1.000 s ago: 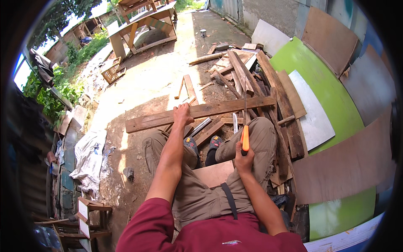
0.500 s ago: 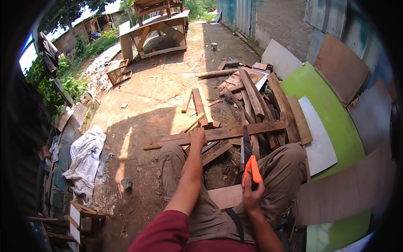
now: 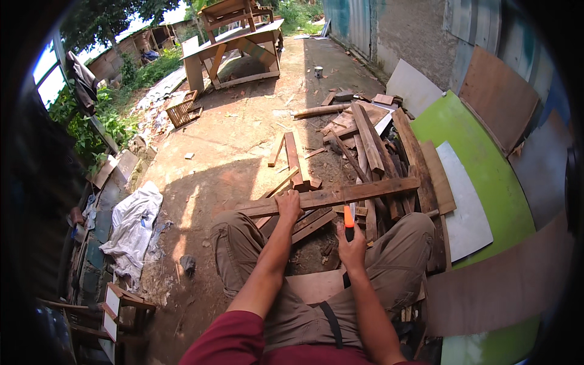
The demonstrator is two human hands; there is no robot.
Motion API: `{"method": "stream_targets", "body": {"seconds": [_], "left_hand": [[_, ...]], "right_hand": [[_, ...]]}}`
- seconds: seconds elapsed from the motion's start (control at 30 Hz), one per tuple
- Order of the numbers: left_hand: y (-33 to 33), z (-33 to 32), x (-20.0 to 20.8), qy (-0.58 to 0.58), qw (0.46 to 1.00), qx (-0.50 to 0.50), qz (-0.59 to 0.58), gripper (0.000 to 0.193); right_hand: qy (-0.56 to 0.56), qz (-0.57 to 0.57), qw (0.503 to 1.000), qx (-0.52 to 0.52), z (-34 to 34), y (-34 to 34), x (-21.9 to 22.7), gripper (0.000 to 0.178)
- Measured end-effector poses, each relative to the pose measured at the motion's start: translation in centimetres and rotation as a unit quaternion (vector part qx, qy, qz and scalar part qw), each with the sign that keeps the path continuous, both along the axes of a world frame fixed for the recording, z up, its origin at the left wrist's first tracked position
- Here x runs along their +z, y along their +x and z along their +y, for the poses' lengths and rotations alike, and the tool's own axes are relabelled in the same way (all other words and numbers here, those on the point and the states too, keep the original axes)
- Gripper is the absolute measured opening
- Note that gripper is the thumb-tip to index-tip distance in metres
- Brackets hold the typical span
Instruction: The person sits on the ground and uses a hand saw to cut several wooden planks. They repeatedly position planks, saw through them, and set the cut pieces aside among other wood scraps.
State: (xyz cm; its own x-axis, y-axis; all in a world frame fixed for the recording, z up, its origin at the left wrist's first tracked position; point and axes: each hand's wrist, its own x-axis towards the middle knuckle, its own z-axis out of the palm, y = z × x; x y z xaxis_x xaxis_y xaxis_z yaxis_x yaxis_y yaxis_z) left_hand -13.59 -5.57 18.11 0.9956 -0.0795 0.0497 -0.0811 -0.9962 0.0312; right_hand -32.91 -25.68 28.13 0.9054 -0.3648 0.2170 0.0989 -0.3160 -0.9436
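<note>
Apparently at sawing step: gripping handsaw (image 3: 349,219) in right hand (image 3: 353,246), clamping wooden plank (image 3: 325,197) with left hand (image 3: 289,205), across near edge of timber pile (image 3: 368,146). For next stroke, hold plank steady.

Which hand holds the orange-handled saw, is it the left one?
No, the saw is gripped in the right hand, while the left hand is on the long wooden plank.

Cloth (image 3: 135,222) left, plank (image 3: 325,196) midway (right end apparently on woodpile (image 3: 368,140)), panels (image 3: 486,176) right, table (image 3: 258,53) beyond
</note>
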Motion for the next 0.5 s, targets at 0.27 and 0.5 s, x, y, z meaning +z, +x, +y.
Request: {"method": "stream_targets", "body": {"seconds": [0.27, 0.5], "left_hand": [[-2.7, -0.1, -2.7, -0.026, 0.997, 0.071, 0.013, 0.061], [-0.9, 0.5, -3.8, -0.004, 0.997, 0.072, 0.008, 0.057]], "right_hand": [[0.042, 0.019, 0.998, 0.034, 0.9, -0.1, -5.0, 0.037], [0.155, 0.098, 0.982, 0.035, 0.2, -1.1, -6.2, 0.031]]}}
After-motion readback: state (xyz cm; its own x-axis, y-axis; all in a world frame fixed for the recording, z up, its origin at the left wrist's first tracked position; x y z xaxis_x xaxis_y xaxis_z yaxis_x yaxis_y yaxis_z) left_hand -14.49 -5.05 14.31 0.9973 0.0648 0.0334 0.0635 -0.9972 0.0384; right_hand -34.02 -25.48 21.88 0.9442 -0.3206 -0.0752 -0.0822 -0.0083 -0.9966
